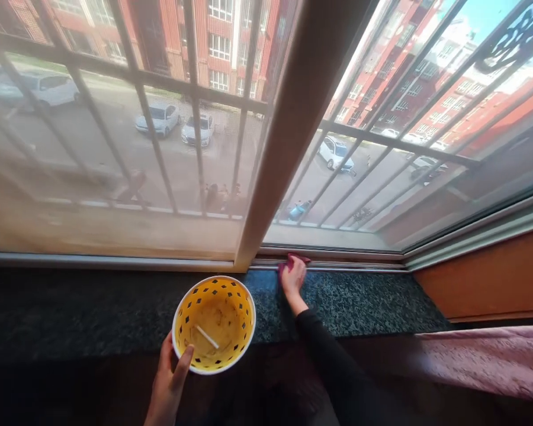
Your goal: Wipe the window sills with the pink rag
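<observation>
My left hand grips the rim of a round yellow basket, thumb inside and fingers around the outer wall. The basket has a white rim and diamond-shaped holes, and a short white stick lies on its stained bottom. At the window's lower edge, my right hand is closed on a dark pink cloth. It presses the cloth against the window track, just right of the upright frame post. Most of the cloth is hidden under the fingers.
A dark speckled stone sill runs below the window. The thick frame post stands between the two panes, with metal bars outside. At the right are an orange-brown side panel and pink fabric.
</observation>
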Motion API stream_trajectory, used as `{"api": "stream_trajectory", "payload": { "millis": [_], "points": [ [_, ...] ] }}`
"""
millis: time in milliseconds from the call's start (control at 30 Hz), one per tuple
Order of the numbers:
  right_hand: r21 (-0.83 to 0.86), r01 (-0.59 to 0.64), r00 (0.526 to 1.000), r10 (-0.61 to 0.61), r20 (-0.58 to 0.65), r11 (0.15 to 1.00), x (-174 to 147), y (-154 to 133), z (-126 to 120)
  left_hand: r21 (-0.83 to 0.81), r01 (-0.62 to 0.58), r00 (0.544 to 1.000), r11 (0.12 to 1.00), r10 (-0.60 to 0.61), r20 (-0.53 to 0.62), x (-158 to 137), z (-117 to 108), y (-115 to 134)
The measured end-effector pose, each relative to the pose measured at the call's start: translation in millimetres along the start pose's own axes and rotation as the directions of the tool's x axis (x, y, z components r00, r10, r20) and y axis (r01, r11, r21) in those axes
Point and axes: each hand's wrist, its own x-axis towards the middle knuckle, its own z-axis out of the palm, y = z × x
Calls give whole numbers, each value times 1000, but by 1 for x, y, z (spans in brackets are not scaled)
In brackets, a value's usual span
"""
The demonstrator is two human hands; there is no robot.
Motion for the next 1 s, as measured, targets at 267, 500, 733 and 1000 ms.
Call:
{"api": "stream_trajectory", "payload": {
  "millis": [267,500,733,1000],
  "points": [
    [167,328,896,-362,257,930,-51,-62,26,55,-24,998,998,27,-56,4,10,0],
    [182,168,969,-196,148,969,-42,44,-68,68,-26,999,997,28,-29,-13,33,17],
    [185,-375,880,412,-238,908,86,98,-98,12,6,999,1000,-5,-52,-22,59,16],
    [239,-141,982,106,154,961,26,-22,4,-50,47,986,998,-55,-160,-31,68,12]
  ]
}}
